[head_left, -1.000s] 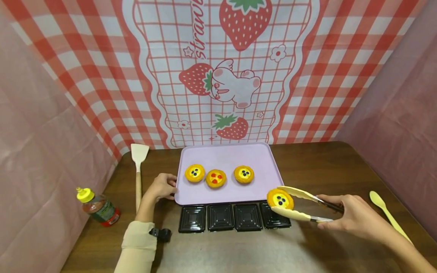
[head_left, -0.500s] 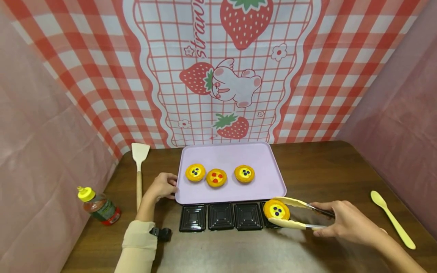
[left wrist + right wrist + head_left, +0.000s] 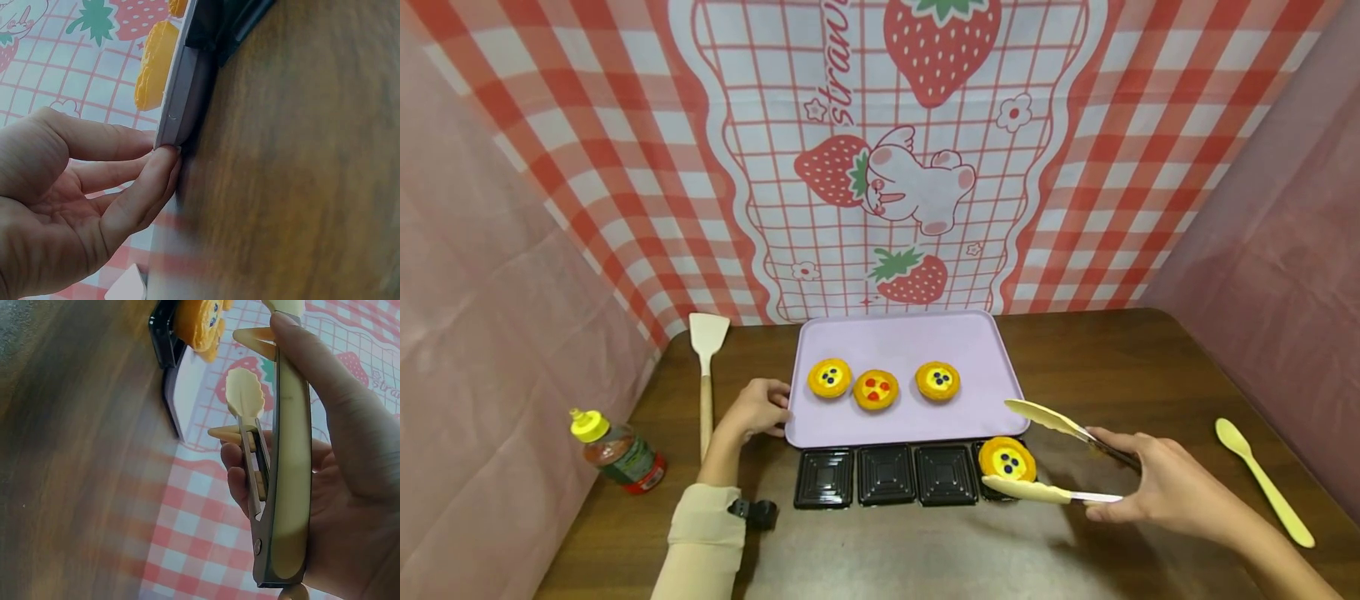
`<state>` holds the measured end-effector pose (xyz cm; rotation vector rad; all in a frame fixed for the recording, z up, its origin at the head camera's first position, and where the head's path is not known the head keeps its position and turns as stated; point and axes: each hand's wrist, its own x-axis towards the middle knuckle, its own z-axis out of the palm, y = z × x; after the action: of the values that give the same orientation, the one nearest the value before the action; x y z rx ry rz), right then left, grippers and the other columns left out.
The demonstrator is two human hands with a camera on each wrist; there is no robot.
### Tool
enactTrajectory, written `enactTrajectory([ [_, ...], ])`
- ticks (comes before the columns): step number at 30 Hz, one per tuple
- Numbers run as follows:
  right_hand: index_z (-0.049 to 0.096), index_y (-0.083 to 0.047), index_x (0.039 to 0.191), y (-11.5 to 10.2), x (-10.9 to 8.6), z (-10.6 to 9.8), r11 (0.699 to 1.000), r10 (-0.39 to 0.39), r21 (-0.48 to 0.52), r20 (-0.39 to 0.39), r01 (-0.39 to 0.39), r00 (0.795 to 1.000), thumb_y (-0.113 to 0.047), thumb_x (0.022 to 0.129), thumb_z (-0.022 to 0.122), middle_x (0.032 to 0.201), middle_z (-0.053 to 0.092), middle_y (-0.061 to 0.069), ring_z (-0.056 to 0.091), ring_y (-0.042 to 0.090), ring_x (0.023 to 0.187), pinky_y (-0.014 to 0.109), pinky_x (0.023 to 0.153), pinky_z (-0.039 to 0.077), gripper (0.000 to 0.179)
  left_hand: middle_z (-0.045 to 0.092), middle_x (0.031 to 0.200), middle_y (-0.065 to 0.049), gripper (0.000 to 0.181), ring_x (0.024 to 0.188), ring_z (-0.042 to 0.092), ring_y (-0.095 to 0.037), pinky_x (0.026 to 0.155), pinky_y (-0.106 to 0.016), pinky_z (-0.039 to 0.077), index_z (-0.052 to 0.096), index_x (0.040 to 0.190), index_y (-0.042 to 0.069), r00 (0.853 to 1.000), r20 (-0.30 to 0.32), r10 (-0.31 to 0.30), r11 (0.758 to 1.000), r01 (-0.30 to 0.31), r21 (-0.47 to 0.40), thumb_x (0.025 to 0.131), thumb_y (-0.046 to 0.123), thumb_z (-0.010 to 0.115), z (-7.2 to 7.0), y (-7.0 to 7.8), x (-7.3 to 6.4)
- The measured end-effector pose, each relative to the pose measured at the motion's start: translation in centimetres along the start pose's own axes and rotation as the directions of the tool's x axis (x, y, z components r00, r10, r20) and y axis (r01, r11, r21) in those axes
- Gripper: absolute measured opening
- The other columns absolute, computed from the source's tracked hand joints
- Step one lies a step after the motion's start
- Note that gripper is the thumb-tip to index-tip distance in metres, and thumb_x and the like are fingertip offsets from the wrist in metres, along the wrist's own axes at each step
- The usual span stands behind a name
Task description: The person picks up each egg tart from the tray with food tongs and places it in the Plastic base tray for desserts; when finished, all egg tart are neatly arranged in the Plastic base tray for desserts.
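Observation:
My right hand (image 3: 1172,483) grips cream-tipped tongs (image 3: 291,462), whose arms are spread apart. Between the tips, one blueberry-topped egg tart (image 3: 1007,460) sits in the rightmost black plastic square container (image 3: 992,496). The lower tip overlaps the tart's near edge; the upper tip is away from it, over the tray's corner. On the left, my left hand (image 3: 75,181) pinches the edge of the lilac tray (image 3: 880,342) between thumb and fingers. Two blueberry tarts, one at left (image 3: 830,378) and one at right (image 3: 937,381), and a red-topped tart (image 3: 876,390) lie on the tray.
Three more black containers, left (image 3: 824,478), middle (image 3: 886,475) and right (image 3: 947,476), line the tray's front. A spatula (image 3: 707,333) and a yellow-capped sauce bottle (image 3: 617,450) are at left. A yellow spoon (image 3: 1262,483) lies at far right. Cloth walls surround the table.
The right hand has lowered the blueberry tart into the rightmost container. The tongs have then spread, their upper arm swinging away from the tart. The left hand stays at the tray.

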<state>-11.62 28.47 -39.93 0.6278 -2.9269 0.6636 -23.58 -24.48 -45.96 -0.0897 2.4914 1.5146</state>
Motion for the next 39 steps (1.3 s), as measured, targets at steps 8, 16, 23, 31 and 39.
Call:
enactTrajectory([
  [8, 0.065, 0.000, 0.127, -0.4, 0.4, -0.4, 1.000, -0.018, -0.018, -0.070, 0.016, 0.997, -0.057, 0.054, 0.092, 0.100, 0.072, 0.004, 0.066, 0.021, 0.085, 0.035, 0.065, 0.055, 0.096, 0.055, 0.091, -0.021, 0.048, 0.068, 0.060, -0.024, 0.057, -0.041, 0.062, 0.052, 0.122, -0.019, 1.000, -0.002, 0.005, 1.000, -0.005, -0.016, 0.076, -0.016, 0.064, 0.0, 0.2, -0.2],
  [16, 0.063, 0.001, 0.129, -0.7, 2.6, -1.4, 0.999, -0.031, -0.022, -0.076, 0.029, 0.997, -0.056, 0.055, 0.091, 0.103, 0.072, 0.009, 0.064, 0.021, 0.084, 0.035, 0.064, 0.053, 0.097, 0.055, 0.090, -0.020, 0.047, 0.068, 0.061, -0.024, 0.058, -0.041, 0.062, 0.053, 0.122, -0.019, 1.000, 0.004, 0.002, 1.000, -0.002, -0.014, 0.077, -0.016, 0.065, 0.2, -0.1, -0.3],
  [23, 0.060, 0.005, 0.132, -1.5, 6.9, -2.3, 0.999, -0.045, -0.004, -0.034, 0.045, 0.998, -0.058, 0.059, 0.089, 0.103, 0.072, 0.012, 0.056, 0.019, 0.078, 0.033, 0.063, 0.049, 0.101, 0.055, 0.089, -0.019, 0.047, 0.067, 0.061, -0.024, 0.057, -0.041, 0.062, 0.053, 0.122, -0.018, 1.000, -0.005, 0.005, 1.000, -0.005, -0.014, 0.077, -0.015, 0.066, -0.1, -0.1, -0.2],
  [31, 0.056, 0.011, 0.133, -1.4, 11.7, -0.8, 0.997, -0.043, 0.064, 0.012, 0.042, 0.999, -0.056, 0.062, 0.089, 0.104, 0.071, 0.014, 0.055, 0.019, 0.078, 0.031, 0.062, 0.047, 0.103, 0.056, 0.091, -0.021, 0.048, 0.068, 0.061, -0.024, 0.057, -0.041, 0.062, 0.053, 0.123, -0.018, 1.000, -0.008, 0.002, 1.000, -0.002, -0.009, 0.077, -0.015, 0.066, 0.0, 0.0, -0.3],
  [39, 0.056, 0.012, 0.131, -0.8, 14.1, 1.5, 0.997, -0.030, 0.070, 0.048, 0.026, 0.998, -0.055, 0.060, 0.091, 0.102, 0.070, 0.018, 0.048, 0.018, 0.069, 0.028, 0.058, 0.041, 0.103, 0.055, 0.092, -0.022, 0.048, 0.068, 0.060, -0.025, 0.056, -0.041, 0.062, 0.054, 0.123, -0.018, 1.000, -0.015, 0.006, 1.000, -0.006, -0.019, 0.076, -0.015, 0.066, -0.1, 0.1, -0.3],
])
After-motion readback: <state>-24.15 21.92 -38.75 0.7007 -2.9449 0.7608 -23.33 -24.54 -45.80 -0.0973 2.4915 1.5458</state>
